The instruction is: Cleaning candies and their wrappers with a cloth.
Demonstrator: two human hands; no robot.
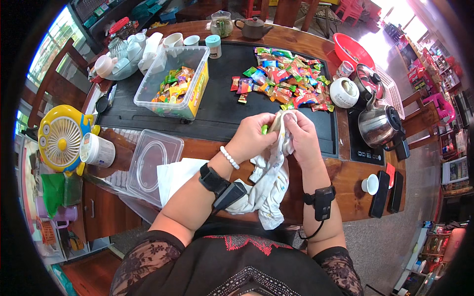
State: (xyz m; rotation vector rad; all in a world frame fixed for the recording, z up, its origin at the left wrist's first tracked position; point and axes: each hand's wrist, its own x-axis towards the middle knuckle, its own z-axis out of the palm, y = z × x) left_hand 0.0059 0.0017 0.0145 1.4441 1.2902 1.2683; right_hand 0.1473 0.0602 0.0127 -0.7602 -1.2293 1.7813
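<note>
A white printed cloth is bunched up between my two hands, and its loose end hangs down over the front edge of the wooden table. My left hand pinches the cloth near its top. A small bright green piece shows among the left fingers, mostly hidden. My right hand grips the folded upper part of the cloth, thumb on top. Just beyond my hands, a heap of wrapped candies lies on the black tea tray. To the left stands a clear plastic box partly filled with similar candies.
A clear lid and white paper lie left of my arms, near a white tub and a yellow fan. Rightward are a steel kettle, a white cup, phone-like black slabs and a red basin.
</note>
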